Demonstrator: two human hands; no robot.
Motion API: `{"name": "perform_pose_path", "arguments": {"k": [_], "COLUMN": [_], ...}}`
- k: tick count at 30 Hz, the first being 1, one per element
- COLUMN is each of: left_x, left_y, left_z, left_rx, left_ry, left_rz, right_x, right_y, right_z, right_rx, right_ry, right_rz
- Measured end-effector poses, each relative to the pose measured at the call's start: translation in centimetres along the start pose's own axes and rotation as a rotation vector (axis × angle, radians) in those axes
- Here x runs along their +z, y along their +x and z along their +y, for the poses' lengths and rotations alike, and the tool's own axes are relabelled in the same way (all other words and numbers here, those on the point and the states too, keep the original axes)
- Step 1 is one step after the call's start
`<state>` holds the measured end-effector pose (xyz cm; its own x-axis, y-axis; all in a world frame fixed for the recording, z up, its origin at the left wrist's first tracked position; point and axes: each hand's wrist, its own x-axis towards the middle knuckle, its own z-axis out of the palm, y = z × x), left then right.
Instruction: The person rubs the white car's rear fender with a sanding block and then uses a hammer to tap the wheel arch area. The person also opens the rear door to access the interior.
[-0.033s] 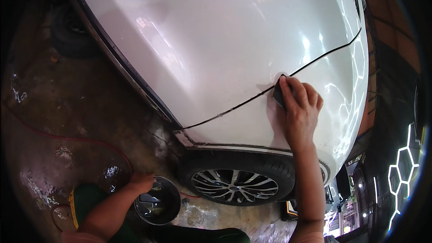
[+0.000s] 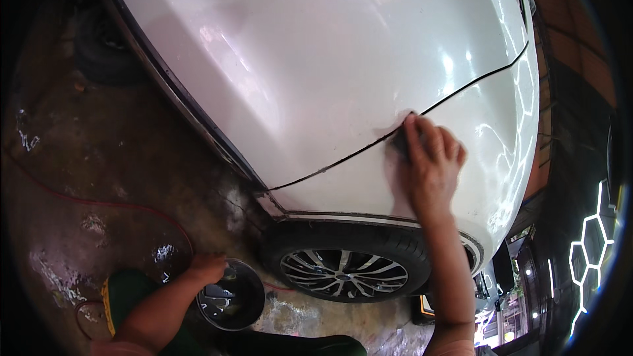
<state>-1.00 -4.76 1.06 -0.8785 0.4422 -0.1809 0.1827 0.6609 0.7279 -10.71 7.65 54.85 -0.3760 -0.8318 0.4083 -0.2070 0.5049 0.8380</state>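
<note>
Near left: left hand [image 2: 210,268] meets a black bucket [image 2: 256,300], grip unclear | near center: spoked wheel [image 2: 343,276] | farther right: right hand [image 2: 432,166], well apart from the other, clamps a dark pad [image 2: 399,143] against a white car [image 2: 290,86], along its panel seam [image 2: 325,169]

No words or numbers can be read. At the hub of the front wheel [image 2: 343,261] of the white car [image 2: 316,72], a small oval badge [image 2: 344,277] is borne — dark and bluish in tone — but whether any lettering is carried on it cannot be made out (it is shown too small). Beside the right forearm [image 2: 453,277], low in the view, a pale panel with an orange edge [image 2: 427,304] is seen; if anything is printed there, it is too small and blurred to be deciphered — and whether it is a sign cannot be told.
</note>
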Motion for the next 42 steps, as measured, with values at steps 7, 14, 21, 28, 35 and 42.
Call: {"name": "perform_pose_path", "arguments": {"k": [7, 14, 21, 28, 35, 42], "left_x": [-1.6, -0.3, 0.1, -0.2, -1.0, -0.6], "left_y": [-0.7, -0.4, -0.4, -0.6, -0.7, -0.4], "left_z": [0.7, 0.1, 0.2, 0.6, 1.3, 1.0], "left_rx": [-0.084, -0.044, -0.018, -0.032, -0.064, -0.026], "left_ry": [-0.043, -0.017, -0.034, 0.012, 0.007, 0.016], "left_rz": [-0.052, 0.006, 0.061, 0.004, 0.010, 0.005], "right_x": [-0.9, -0.5, -0.1, 1.2, -0.6, 3.5], "right_y": [0.1, -1.3, 0.1, -3.6, 0.3, -5.3], "right_z": [0.1, -1.4, 1.6, -5.8, 0.5, -11.0], "right_rx": [-0.133, -0.242, 0.025, -0.335, -0.080, -0.452], "right_ry": [0.071, 0.125, -0.089, 0.175, -0.033, 0.266], "right_rz": [-0.123, -0.155, 0.028, -0.156, -0.040, -0.239]}}
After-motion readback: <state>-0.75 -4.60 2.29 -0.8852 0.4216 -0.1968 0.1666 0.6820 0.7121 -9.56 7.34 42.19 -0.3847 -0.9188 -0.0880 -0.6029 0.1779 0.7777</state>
